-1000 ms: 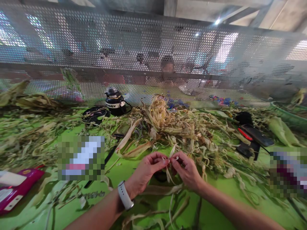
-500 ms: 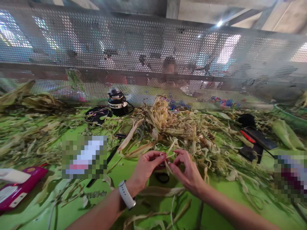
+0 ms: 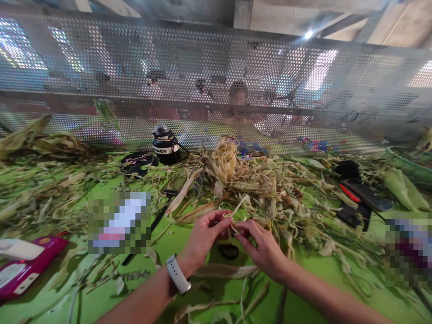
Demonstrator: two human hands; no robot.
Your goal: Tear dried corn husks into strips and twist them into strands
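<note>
Near the middle of the green table [image 3: 168,252], my left hand [image 3: 205,236] pinches a small knotted piece of pale husk strip [image 3: 240,206] between thumb and fingertips. A light watch band sits on that wrist. My right hand [image 3: 261,247] is closed on a loose end of the same strip, just right of the left fingertips. One end of the strip sticks up and to the right. Below the hands lie a dark ring-shaped object [image 3: 228,251] and a flat husk piece [image 3: 226,270]. Beyond them rises a heap of dried husks [image 3: 249,180].
A black jar-like container [image 3: 166,146] stands at the back beside a black pouch. Magenta power strip [image 3: 37,258] at left; phone-like dark items [image 3: 366,194] and green basket [image 3: 410,166] at right. Perforated metal screen [image 3: 202,58] behind, people beyond it.
My right fingers have closed in from a more spread pose and moved slightly down at the strip. My left hand has hardly moved. The strip's free end stands more upright.
</note>
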